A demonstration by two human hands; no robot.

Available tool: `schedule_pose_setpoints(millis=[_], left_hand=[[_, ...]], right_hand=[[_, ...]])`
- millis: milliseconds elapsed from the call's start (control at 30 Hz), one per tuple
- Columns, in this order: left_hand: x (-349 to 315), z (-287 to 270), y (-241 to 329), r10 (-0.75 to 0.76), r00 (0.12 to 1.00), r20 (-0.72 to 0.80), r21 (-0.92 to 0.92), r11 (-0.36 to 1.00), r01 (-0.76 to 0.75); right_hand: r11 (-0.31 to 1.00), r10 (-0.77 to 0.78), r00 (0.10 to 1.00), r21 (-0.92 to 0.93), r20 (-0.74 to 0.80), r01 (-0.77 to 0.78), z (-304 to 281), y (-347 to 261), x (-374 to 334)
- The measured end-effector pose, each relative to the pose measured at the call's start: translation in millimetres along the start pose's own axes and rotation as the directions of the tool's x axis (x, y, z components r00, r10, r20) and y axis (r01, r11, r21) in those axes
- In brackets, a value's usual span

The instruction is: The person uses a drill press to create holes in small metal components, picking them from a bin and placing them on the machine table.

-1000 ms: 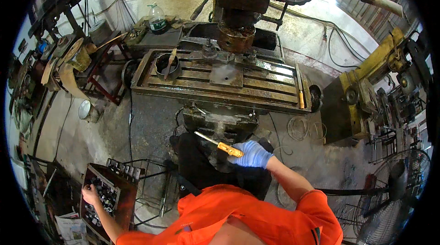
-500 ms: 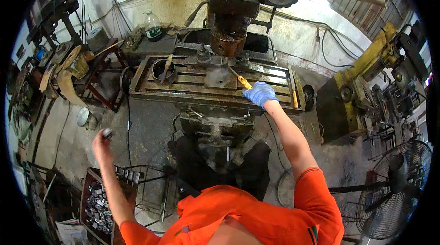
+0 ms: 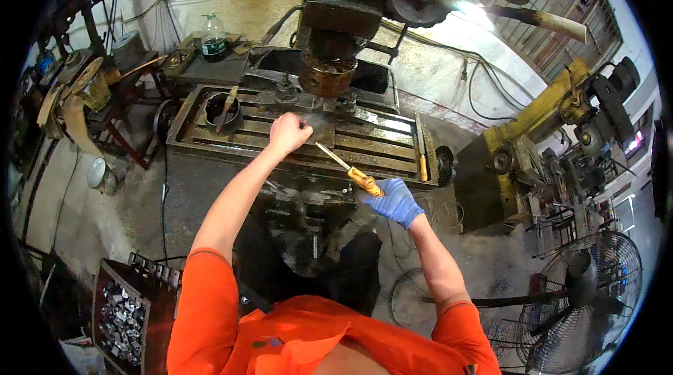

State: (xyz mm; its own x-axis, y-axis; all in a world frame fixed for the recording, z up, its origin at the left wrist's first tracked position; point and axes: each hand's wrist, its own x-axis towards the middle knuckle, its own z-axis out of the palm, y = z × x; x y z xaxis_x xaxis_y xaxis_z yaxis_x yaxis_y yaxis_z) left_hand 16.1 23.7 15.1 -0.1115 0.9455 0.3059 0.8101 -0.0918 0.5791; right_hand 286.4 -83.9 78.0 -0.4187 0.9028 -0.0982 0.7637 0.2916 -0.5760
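A yellow-handled tool (image 3: 364,181) with a long, slim metal shaft is held over the near edge of a milling machine's slotted table (image 3: 382,145), its tip aimed left and far. The gloved right hand (image 3: 397,201) has its fingers clamped around the handle, seemingly so the shaft reaches ahead while the hand keeps clear of the spindle (image 3: 326,79). The bare left hand (image 3: 289,134) is over the table just left of the tip, fingers curled inward; whether they pinch anything cannot be told. A pot (image 3: 210,125) with a brush (image 3: 228,106) stands on the table's left, probably for easy reach. Near left, a bin (image 3: 155,326) holds small metal parts (image 3: 123,324), likely placed for the left arm. Half a second earlier, the left hand was raised near that bin with a small piece, and the tool reached farther across the table; now it is drawn nearer.
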Motion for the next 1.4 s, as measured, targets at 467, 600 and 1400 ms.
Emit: schedule_pose_setpoints(millis=[467, 600, 1400], left_hand=[[17.2, 9.9, 1.3, 0.181, 0.979, 0.095, 0.203, 0.959, -0.197], [15.6, 7.6, 2.6, 0.233, 0.968, 0.090, 0.217, 0.944, -0.248], [42.8, 37.1, -1.6, 0.230, 0.973, 0.004, 0.137, 0.964, -0.228]], right_hand=[[0.848, 0.288, 0.935, 0.509, -0.207, -0.148, 114.5, 107.5, 66.8], [0.859, 0.339, 0.905, 0.478, -0.257, -0.186, 121.9, 112.5, 62.1], [0.841, 0.235, 0.878, 0.541, -0.417, 0.032, 32.7, 84.0, -23.6]])
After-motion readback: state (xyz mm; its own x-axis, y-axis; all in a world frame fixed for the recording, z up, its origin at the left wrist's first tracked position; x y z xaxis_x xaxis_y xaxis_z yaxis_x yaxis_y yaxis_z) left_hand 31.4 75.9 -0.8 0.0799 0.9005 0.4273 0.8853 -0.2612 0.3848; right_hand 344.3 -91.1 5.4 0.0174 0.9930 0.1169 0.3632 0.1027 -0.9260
